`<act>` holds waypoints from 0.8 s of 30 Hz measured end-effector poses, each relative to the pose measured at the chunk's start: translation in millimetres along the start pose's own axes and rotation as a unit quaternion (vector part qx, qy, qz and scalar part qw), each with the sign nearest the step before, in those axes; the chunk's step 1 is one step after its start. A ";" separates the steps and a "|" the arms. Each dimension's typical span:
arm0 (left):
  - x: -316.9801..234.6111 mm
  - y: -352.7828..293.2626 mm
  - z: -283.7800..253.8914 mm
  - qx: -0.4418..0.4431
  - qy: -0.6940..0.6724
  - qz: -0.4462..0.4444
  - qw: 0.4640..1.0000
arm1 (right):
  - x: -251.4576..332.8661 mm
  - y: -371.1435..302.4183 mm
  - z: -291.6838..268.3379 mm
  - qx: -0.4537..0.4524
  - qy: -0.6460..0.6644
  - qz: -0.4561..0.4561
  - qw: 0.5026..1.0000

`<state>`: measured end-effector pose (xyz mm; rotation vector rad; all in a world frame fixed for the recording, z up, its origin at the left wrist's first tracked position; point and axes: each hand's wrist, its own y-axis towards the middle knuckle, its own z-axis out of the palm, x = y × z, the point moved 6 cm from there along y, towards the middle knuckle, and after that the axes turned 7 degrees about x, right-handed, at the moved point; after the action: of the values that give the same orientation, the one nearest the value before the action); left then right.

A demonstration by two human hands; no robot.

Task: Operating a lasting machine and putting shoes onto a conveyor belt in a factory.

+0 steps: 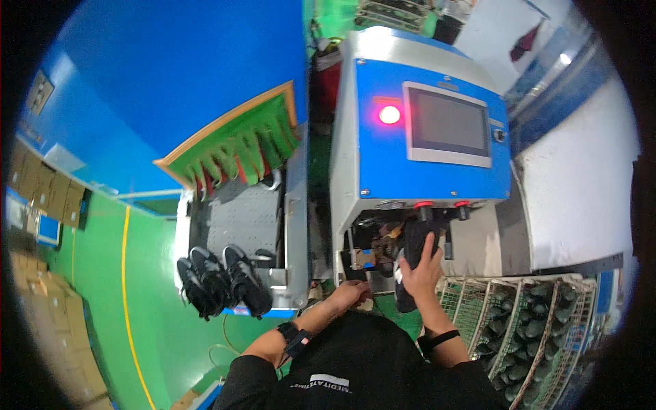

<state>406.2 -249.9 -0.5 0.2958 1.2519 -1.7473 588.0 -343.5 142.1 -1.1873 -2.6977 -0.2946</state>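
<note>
My right hand (422, 273) is wrapped around a black shoe (418, 239), held upright at the front opening of a blue and grey machine (383, 164). The fingers lie along the shoe's side, and its upper end reaches up under the panel beside the black knobs with red rings. My left hand (351, 294) is low in front of the machine, left of the shoe. Its fingers look curled in, and what they may hold is hidden. Inside the opening, a small blue and orange part (365, 259) shows between the two hands.
A lit red lamp (389, 115) and dark screen (448, 121) face me on the panel. To the left, several black and grey shoes (242, 280) stand on a conveyor (236, 222) below green strip curtains (236, 156). At right is a wire rack (478, 301) with many dark shoe-shaped pieces.
</note>
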 end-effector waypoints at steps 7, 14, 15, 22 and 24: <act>-32.8 -25.2 46.6 0.088 -0.024 -0.033 0.995 | -14.8 -84.4 -29.1 -0.049 0.081 -0.034 0.995; 4.8 -22.5 73.9 0.296 -0.096 -0.128 0.942 | -34.5 -199.2 -48.4 0.145 0.350 0.361 0.852; 18.8 -22.3 77.4 0.302 -0.105 -0.188 0.929 | -10.0 -196.3 -69.6 0.200 0.193 0.105 0.955; 52.6 -34.7 69.6 0.214 -0.075 -0.238 0.944 | -44.8 -158.2 -19.2 0.177 0.605 0.265 0.730; 53.3 -40.0 64.1 0.209 -0.035 -0.205 0.956 | -31.9 -132.5 9.0 0.184 0.709 0.234 0.640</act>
<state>365.7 -330.8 18.4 0.2213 0.9250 -2.3628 510.1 -451.4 111.4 -0.8178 -0.9486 -0.3398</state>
